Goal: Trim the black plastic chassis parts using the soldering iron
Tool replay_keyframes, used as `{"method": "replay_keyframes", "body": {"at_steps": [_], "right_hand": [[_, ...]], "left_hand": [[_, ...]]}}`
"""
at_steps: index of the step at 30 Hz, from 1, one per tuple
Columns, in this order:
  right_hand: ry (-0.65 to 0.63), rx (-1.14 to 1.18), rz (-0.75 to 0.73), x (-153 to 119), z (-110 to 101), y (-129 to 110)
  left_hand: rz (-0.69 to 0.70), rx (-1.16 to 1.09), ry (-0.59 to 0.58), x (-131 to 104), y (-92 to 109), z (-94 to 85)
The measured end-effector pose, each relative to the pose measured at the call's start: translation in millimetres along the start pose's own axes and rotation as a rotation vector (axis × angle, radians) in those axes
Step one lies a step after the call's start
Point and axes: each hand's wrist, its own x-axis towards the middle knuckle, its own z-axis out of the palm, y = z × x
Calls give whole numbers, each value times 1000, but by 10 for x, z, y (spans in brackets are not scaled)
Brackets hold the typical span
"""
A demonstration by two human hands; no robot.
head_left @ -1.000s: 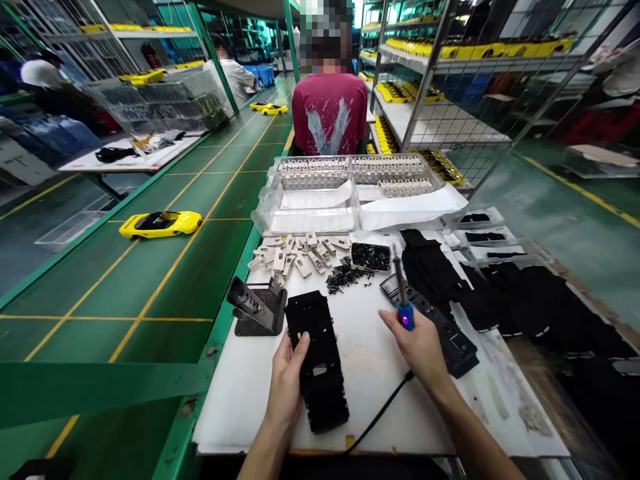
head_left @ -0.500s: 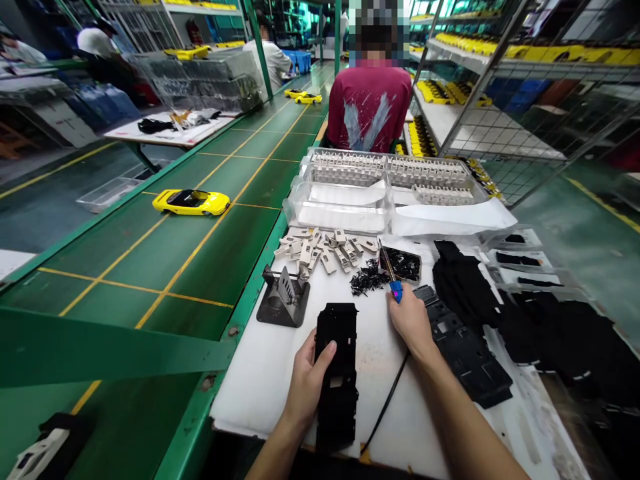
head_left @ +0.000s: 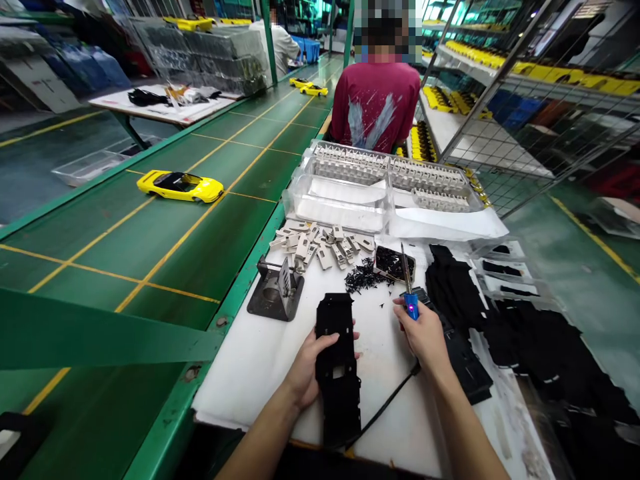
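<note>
My left hand (head_left: 306, 370) grips a long black plastic panel (head_left: 341, 407) with small cut-outs, thumb on its face and fingertips showing past its right edge. A soldering iron (head_left: 411, 305) with a blue handle is in my right hand (head_left: 425, 333), its metal tip pointing away from me and its dark cord (head_left: 387, 403) trailing down. Beyond that tip, small black pieces fill a small box (head_left: 395, 264), and more lie in a loose pile (head_left: 364, 275) beside it. Another black plastic panel (head_left: 463, 363) lies partly behind my right forearm.
A metal iron stand (head_left: 275, 293) and several beige parts (head_left: 325, 243) sit on the white tabletop. Clear trays (head_left: 345, 213) stand behind them, near a seated co-worker (head_left: 376, 103). Left runs a green conveyor (head_left: 190, 247) carrying a yellow toy car (head_left: 180, 186). Black sheets (head_left: 550, 353) lie at right.
My right hand has moved right and slightly nearer with the soldering iron, away from the small black pieces. The fingertips of my left hand now show past the panel's right edge. The view has shifted.
</note>
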Motion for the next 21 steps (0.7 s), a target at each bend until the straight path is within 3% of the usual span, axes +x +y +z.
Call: {"method": "replay_keyframes", "body": {"at_steps": [9, 18, 21], "right_hand": [[0, -115, 40, 132, 237, -141], [-21, -66, 33, 92, 234, -122], [-19, 9, 17, 27, 172, -160]], "left_hand": [[-34, -25, -82, 39, 4, -62], [-90, -28, 81, 71, 52, 98], [-113, 21, 74, 126, 63, 164]]}}
